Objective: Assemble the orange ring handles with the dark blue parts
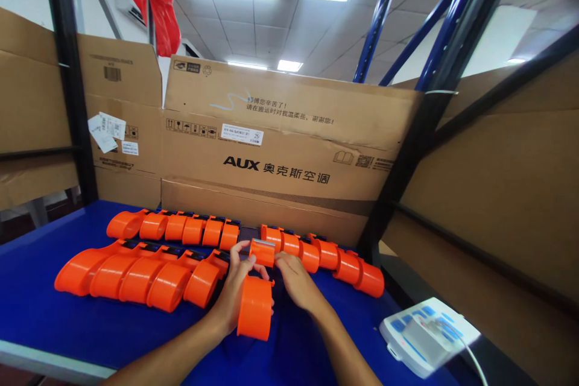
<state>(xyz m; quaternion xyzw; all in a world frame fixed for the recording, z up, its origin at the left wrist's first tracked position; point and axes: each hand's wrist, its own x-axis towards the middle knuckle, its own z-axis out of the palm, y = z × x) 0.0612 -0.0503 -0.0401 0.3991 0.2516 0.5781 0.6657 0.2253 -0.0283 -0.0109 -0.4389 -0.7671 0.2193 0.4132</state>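
Observation:
Near the middle of the blue table, my left hand [235, 289] is wrapped round an orange part [256, 307] with a wide round ring at its lower end and a smaller orange piece [262, 252] at its upper end. A thin grey strip runs along the top of that smaller piece. My right hand [292, 277] is at the right side of the upper piece, its fingers bent together against it; its fingertips are partly hidden. Similar orange parts [169, 283] lie in rows to the left, and more orange parts [326, 254] lie behind and to the right.
A white power strip [427, 335] with a plugged-in adapter and cable lies at the right. Cardboard panels [280, 157] stand behind the blue table [40, 265]. Dark posts [67, 72] rise at the sides, and a red bag [160, 12] hangs at the upper left.

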